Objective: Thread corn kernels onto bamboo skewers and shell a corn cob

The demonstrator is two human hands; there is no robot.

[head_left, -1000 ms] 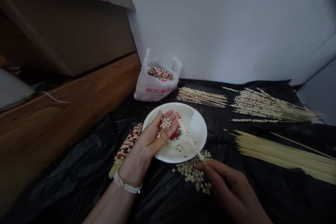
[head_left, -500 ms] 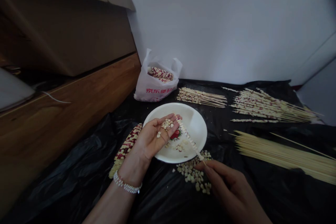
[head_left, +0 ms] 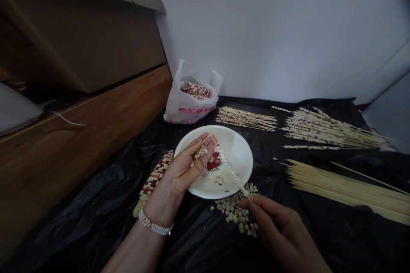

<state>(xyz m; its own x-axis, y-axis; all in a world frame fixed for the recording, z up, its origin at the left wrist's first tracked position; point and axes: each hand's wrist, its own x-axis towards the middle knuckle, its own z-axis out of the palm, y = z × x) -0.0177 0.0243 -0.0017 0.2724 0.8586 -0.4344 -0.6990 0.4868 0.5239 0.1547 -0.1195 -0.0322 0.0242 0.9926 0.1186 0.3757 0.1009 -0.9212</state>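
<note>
My left hand (head_left: 185,166) hovers palm up over the left rim of a white plate (head_left: 238,149), fingers curling around a small heap of corn kernels (head_left: 200,152). My right hand (head_left: 282,232) pinches the near end of a thin bamboo skewer (head_left: 229,168) strung with kernels; its tip reaches the kernels in my left palm. Loose kernels (head_left: 235,211) lie on the black sheet just in front of the plate. A red-and-white corn cob (head_left: 153,181) lies to the left of the plate, partly behind my left wrist.
A white plastic bag (head_left: 190,102) with more cobs stands by the wall. Two piles of filled skewers (head_left: 246,118) (head_left: 326,130) lie at the back. Bare skewers (head_left: 346,185) lie on the right. A wooden ledge (head_left: 80,136) runs along the left.
My left fingers have curled inward around the kernels and the hand shifted slightly left. The skewer tip now sits among those kernels. My right hand has barely moved.
</note>
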